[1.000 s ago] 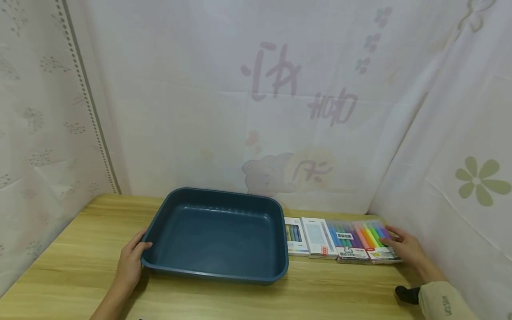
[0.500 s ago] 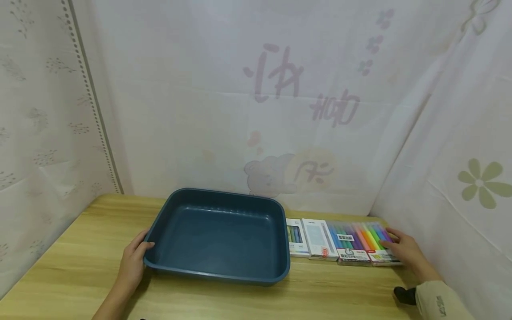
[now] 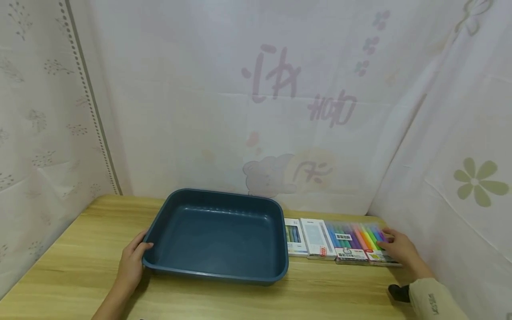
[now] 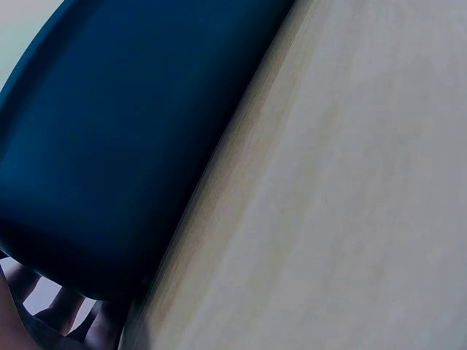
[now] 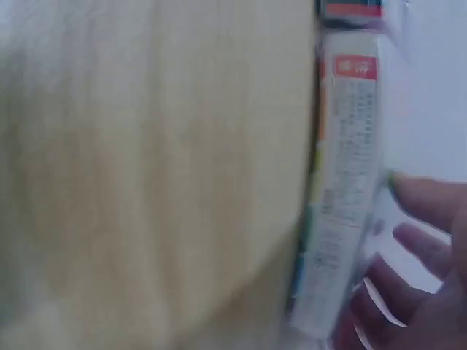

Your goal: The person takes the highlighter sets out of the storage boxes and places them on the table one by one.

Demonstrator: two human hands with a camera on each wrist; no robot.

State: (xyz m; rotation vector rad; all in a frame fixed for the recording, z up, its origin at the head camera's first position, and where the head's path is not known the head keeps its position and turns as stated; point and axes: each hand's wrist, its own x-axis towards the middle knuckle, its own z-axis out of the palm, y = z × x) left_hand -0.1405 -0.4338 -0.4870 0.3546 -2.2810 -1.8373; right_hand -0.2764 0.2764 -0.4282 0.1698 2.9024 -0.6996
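My left hand (image 3: 131,262) grips the left side of a dark blue rectangular tub (image 3: 220,240), thumb over the rim and fingers outside; the left wrist view shows those fingers (image 4: 64,310) under the tub's corner. At the far right, my right hand (image 3: 401,249) holds the right edge of a clear pack of bright highlighters (image 3: 372,238), thumb on its top and the other fingers along its far side. A pack of blue to purple pens (image 3: 347,242) lies right beside it. In the right wrist view the pack's white printed end (image 5: 350,182) is blurred.
Left of the pens lie a white box with a pale window (image 3: 319,240) and a white box of coloured pens (image 3: 295,238), partly hidden by the tub. All rest in a row on the wooden table (image 3: 320,289). Printed curtains (image 3: 200,111) hang around its back and sides.
My right hand has shifted slightly left with the highlighter pack, and the packs sit closer together. The left hand and the tub have stayed in place.
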